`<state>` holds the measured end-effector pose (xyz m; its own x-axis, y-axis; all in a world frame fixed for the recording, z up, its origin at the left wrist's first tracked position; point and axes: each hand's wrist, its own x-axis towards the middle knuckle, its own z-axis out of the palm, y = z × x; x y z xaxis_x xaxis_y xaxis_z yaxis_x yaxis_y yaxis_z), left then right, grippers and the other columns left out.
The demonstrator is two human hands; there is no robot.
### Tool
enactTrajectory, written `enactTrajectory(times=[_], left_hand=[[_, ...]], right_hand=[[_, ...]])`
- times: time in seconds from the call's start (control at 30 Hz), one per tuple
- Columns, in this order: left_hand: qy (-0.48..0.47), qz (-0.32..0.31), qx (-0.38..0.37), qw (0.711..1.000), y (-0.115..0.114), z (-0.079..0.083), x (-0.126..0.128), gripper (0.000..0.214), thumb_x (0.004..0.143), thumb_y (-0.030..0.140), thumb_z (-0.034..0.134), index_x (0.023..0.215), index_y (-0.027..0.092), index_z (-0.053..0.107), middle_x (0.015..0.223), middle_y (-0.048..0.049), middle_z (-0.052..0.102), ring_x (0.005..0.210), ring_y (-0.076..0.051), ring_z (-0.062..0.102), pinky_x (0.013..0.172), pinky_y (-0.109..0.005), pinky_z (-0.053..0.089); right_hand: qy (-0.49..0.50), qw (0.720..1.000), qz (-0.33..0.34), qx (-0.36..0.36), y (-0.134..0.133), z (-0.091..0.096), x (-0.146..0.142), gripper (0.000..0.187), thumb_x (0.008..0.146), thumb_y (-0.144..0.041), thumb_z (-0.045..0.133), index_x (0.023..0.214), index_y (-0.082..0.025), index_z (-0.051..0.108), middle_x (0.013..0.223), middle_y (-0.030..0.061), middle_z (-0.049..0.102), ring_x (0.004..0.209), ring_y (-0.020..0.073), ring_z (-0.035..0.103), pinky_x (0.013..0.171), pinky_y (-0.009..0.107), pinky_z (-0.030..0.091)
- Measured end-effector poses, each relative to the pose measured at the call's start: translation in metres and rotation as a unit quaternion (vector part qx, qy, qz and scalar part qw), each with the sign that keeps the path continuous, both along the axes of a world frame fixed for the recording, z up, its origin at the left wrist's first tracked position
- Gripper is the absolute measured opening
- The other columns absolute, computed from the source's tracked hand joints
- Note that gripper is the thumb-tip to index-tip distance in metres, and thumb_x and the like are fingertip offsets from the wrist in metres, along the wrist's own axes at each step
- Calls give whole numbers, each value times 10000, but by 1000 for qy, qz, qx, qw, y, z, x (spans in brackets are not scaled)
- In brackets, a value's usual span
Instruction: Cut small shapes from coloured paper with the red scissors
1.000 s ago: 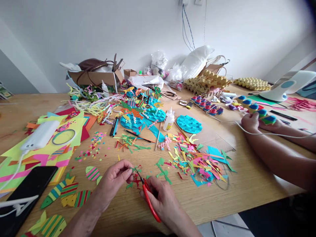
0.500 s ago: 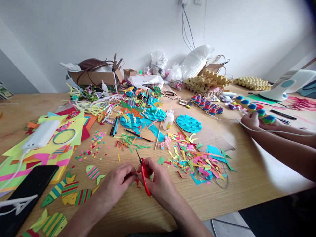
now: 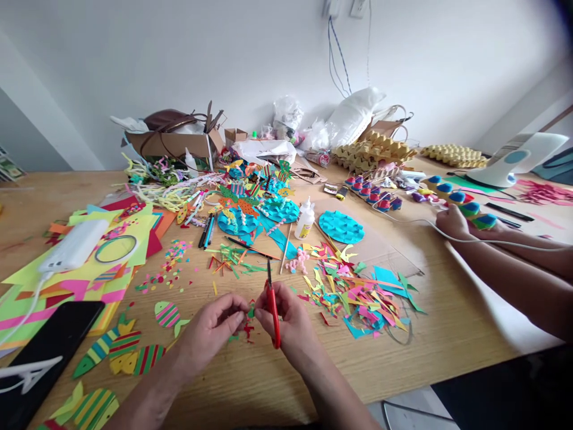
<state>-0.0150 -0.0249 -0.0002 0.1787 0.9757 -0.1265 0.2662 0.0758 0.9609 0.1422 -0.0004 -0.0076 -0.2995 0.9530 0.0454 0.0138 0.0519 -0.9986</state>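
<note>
Red-handled scissors (image 3: 274, 310) rest in my right hand (image 3: 289, 316), their dark blades pointing away from me and looking closed. A tiny green paper piece (image 3: 251, 311) shows at that hand's fingertips. Just left of it, my left hand (image 3: 215, 325) is closed in a pinch, and whatever its fingers hold is hidden. Small red and green paper scraps (image 3: 249, 329) lie on the table between and below the hands. Striped paper fish, including a pink and green one (image 3: 167, 315) and a red and green one (image 3: 149, 358), lie left of my left hand.
Paper offcuts (image 3: 358, 292) spread to the right, near a glue bottle (image 3: 305, 221) and a blue-painted oval (image 3: 341, 227). Coloured sheets, a black phone (image 3: 58, 352) and a white power bank (image 3: 74, 245) lie left. Another person's hands (image 3: 454, 224) hold a painted egg-carton strip (image 3: 472, 209) at right.
My hands have moved slightly apart. The scissors have turned more upright and shifted right, with their blades now pointing straight ahead.
</note>
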Motion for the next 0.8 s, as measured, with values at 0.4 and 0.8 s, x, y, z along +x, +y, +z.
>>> enactTrajectory(times=[0.4, 0.8], left_hand=[[-77, 62, 4, 995, -2, -3, 2, 166, 811, 296, 528, 680, 196, 551, 615, 44, 489, 622, -141, 469, 604, -232, 389], [-213, 44, -39, 975, -5, 6, -3, 105, 816, 244, 571, 736, 186, 606, 657, 33, 604, 657, -125, 556, 648, -230, 443]], right_hand=[[-114, 992, 2, 48, -17, 4, 4, 162, 768, -303, 515, 677, -194, 437, 619, -34, 433, 589, 123, 410, 552, 230, 343], [-167, 982, 79, 40, -28, -2, 6, 105, 763, -205, 491, 665, -176, 467, 581, -52, 385, 546, 99, 359, 512, 211, 272]])
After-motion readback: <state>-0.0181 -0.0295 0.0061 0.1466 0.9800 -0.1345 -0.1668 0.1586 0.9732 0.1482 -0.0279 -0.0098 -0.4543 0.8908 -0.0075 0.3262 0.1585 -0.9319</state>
